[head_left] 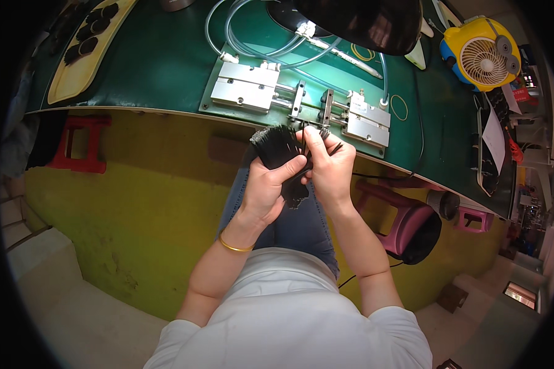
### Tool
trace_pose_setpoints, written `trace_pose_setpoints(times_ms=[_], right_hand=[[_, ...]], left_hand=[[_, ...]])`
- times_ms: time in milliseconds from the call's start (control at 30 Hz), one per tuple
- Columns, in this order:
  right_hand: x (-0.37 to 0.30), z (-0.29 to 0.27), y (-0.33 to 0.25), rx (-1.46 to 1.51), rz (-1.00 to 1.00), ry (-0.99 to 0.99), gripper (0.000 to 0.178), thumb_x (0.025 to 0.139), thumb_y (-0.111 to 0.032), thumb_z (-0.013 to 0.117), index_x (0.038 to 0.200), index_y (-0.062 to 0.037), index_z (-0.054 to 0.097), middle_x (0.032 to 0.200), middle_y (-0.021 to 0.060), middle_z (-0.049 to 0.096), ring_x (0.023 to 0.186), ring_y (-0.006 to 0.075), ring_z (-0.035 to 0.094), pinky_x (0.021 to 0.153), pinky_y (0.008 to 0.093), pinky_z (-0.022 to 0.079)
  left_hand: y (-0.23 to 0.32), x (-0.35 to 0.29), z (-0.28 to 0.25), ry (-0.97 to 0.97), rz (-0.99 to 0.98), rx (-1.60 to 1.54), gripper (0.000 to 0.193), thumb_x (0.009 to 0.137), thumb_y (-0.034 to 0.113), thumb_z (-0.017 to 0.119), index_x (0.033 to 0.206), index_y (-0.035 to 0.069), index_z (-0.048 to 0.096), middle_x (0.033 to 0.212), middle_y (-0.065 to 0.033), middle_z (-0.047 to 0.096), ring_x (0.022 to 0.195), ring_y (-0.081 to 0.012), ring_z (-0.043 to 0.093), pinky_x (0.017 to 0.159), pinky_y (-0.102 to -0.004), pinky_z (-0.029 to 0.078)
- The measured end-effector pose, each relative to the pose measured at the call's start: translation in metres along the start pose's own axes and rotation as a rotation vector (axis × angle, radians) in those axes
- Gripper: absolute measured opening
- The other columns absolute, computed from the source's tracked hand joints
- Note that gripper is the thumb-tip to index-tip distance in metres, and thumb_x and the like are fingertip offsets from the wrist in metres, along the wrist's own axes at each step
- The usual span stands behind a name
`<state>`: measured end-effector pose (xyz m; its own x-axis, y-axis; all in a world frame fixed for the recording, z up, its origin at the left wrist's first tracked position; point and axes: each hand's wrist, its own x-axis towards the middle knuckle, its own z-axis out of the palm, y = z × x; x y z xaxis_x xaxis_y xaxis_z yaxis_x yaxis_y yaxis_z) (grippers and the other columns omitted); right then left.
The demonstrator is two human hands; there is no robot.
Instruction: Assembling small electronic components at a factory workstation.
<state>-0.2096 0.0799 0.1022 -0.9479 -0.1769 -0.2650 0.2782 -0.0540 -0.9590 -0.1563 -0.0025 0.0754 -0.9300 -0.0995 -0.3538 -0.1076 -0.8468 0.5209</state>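
Black strips (276, 144) fan out on the near side of the jig (298, 100), their length pointing toward it, slightly left. From here I have the left hand (264, 192) closed round their middle; the right hand (333, 175), nearer the jig, pinches a few.

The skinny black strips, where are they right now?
In the head view, the black strips are near the middle, bunched in the left hand with the right hand holding some, pictured just below the silver metal blocks.
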Motion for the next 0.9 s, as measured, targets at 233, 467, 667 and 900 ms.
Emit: trace_pose_setpoints(times_ms=[233, 467, 667, 900], right_hand=[[-0.0007, 0.0, -0.0014, -0.015, 0.025, 0.031, 0.023, 0.084, -0.02, 0.056, 0.074, 0.0004, 0.062, 0.054, -0.0002, 0.051, 0.037, 0.0035, 0.041, 0.029, 0.0174, 0.032], [-0.0064, 0.0, -0.0024, -0.046, -0.043, -0.041, 0.022, 0.084, -0.018, 0.056, 0.077, 0.0009, 0.062, 0.054, -0.0007, 0.052, 0.035, 0.002, 0.039, 0.03, 0.0176, 0.031], [-0.0052, 0.0014, 0.0004, -0.014, -0.015, -0.001, 0.02, 0.085, -0.018, 0.055, 0.08, 0.0005, 0.062, 0.053, -0.001, 0.052, 0.035, 0.002, 0.039, 0.03, 0.0174, 0.031], [-0.0019, 0.0009, 0.0017, -0.007, -0.001, 0.019, 0.021, 0.084, -0.018, 0.056, 0.077, 0.0005, 0.062, 0.053, -0.0007, 0.052, 0.035, 0.0023, 0.039, 0.03, 0.0172, 0.03]], left_hand=[[-0.0013, 0.0006, -0.0032, -0.009, -0.045, -0.04, 0.018, 0.078, 0.0, 0.058, 0.096, 0.004, 0.055, 0.083, -0.0026, 0.057, 0.066, -0.011, 0.054, 0.055, -0.023, 0.045], [0.0044, -0.0057, 0.0006, -0.028, -0.051, -0.05, 0.017, 0.078, 0.0, 0.058, 0.095, 0.004, 0.055, 0.082, -0.0029, 0.057, 0.065, -0.0122, 0.054, 0.054, -0.0235, 0.045], [0.0008, -0.0043, -0.0046, -0.017, -0.052, -0.031, 0.017, 0.078, 0.0, 0.058, 0.094, 0.004, 0.055, 0.081, -0.0038, 0.057, 0.063, -0.0128, 0.054, 0.054, -0.0237, 0.045], [0.0008, -0.002, -0.0042, -0.026, -0.058, -0.029, 0.018, 0.078, 0.0, 0.057, 0.096, 0.004, 0.055, 0.082, -0.004, 0.057, 0.064, -0.0127, 0.054, 0.054, -0.0235, 0.045]])
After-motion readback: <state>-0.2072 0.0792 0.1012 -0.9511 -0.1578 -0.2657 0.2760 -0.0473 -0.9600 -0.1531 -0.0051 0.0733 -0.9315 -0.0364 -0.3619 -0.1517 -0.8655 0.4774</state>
